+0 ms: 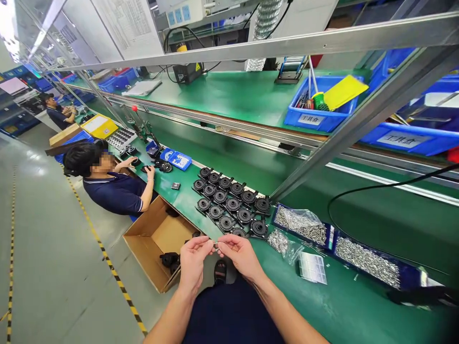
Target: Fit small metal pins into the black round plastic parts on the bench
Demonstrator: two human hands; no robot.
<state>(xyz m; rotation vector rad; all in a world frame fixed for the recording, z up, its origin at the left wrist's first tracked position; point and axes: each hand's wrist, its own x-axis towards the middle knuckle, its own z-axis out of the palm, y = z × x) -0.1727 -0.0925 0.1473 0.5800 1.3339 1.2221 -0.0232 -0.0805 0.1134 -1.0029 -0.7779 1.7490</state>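
Observation:
My left hand (193,262) and my right hand (241,257) meet in front of my body, near the bench edge. Thumbs and fingertips of both are pinched on a small shiny metal part (215,246), perhaps a screw; the fingers cover most of it. Just beyond lie rows of round black housings (233,204) with short arms, set out on the green bench (287,306). To the right of them are a plastic bag of small metal pieces (278,240), a blue bin of long screws (301,224) and a second blue bin of short metal fasteners (369,262).
A clear compartment box (311,267) lies by the bag. An open cardboard box (143,239) with black parts stands left of my hands. A co-worker (111,184) handles black parts further left. A slanted metal post (344,129) and blue tool bins (319,117) are at the shelf.

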